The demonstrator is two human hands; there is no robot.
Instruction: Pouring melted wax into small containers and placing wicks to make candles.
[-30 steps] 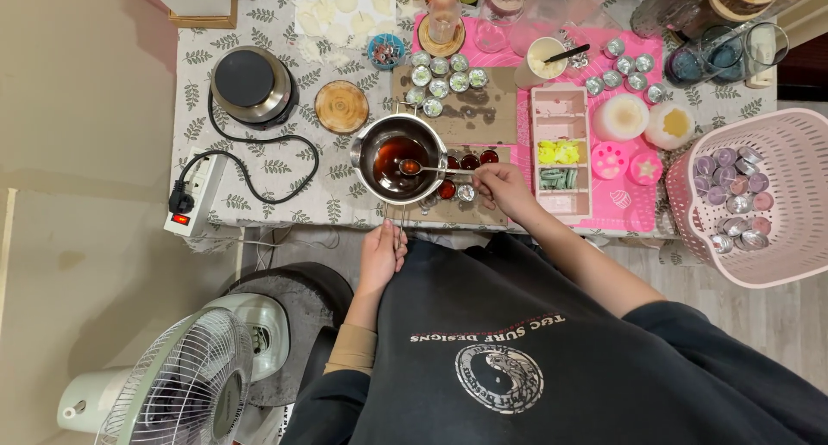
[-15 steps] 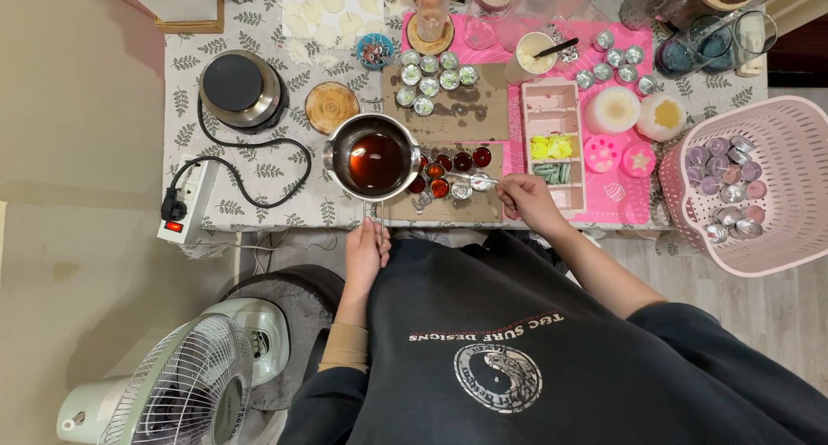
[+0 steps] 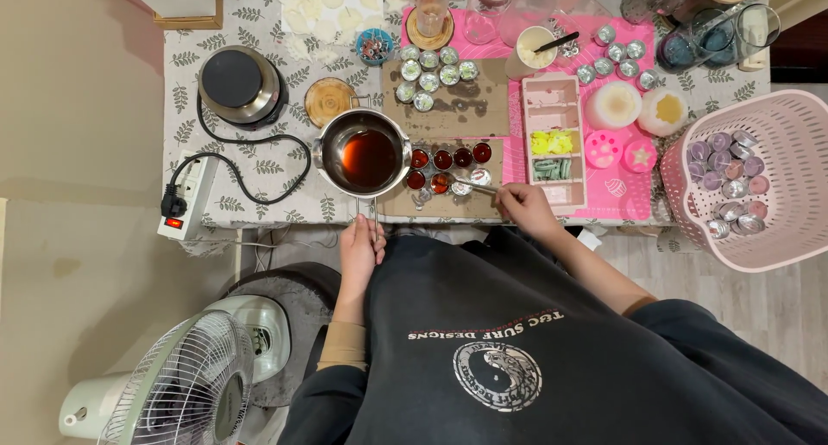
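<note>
Spoon (image 3: pixel 473 184): thin metal, shiny, lying nearly level; long axis running from the right hand (image 3: pixel 524 209) toward ten o'clock; bowl hanging over the small cups (image 3: pixel 444 171), a double row of little round tins, some glistening dark red, a couple showing bare silver; the row sitting on a brown board (image 3: pixel 470 206) near the table's front edge.

Right hand pinching the spoon's handle end, fingers closed round it; the cups lying at ten o'clock from this hand, just beyond the spoon tip; this hand being the nearer one to them.

Pot (image 3: pixel 362 154): round steel, polished wall, holding dark amber-red liquid, smooth and glossy; touching or just beside the cup row at its nine o'clock; its wire handle pointing toward six o'clock, off the table edge.

Left hand (image 3: pixel 361 248) gripping that handle, fingers wrapped shut.

Further out: another board (image 3: pixel 470 113) with empty silver tins at twelve o'clock; pink compartment tray (image 3: pixel 553 142) at three o'clock, with yellow and green bits; round black hotplate (image 3: pixel 238 83) at ten o'clock; pink slotted basket (image 3: pixel 789 229) of tins far right; leaf-print tablecloth (image 3: pixel 267 186).
</note>
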